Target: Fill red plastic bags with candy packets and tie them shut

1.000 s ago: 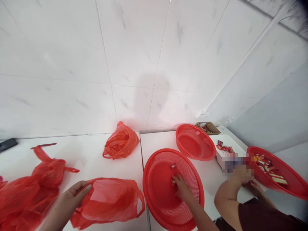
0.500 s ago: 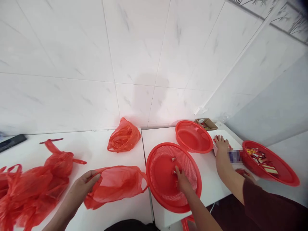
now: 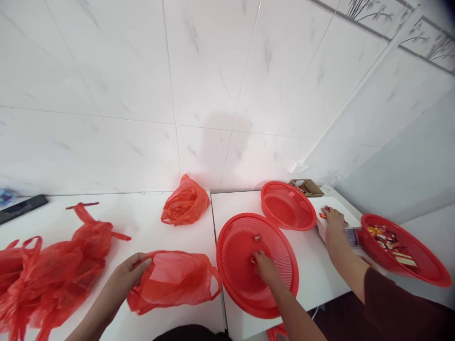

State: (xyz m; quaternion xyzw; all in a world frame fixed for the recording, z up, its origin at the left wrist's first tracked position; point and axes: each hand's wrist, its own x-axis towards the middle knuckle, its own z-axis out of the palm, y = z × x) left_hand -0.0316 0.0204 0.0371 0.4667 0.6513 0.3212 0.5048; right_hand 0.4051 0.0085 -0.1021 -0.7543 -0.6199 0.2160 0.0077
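My left hand (image 3: 130,271) grips the edge of a thin red plastic carrier bag (image 3: 176,279), which lies on the white table. My right hand (image 3: 265,267) reaches into a round red mesh basket (image 3: 227,279), with its fingertips pinched on a small wrapped packet (image 3: 253,260). A second small wrapped packet (image 3: 257,237) lies in the basket, apart from my fingers.
A second red basket (image 3: 280,206) and a cardboard box (image 3: 307,187) stand at the back. A co-worker's hand (image 3: 334,222) reaches over a white surface toward a small packet. A red basin (image 3: 405,251) holds wrapped packets. Red bags (image 3: 53,270) lie at left.
The co-worker's hand has moved from the red basin to the far white surface. My hands stay in much the same places, and the view has tilted slightly.
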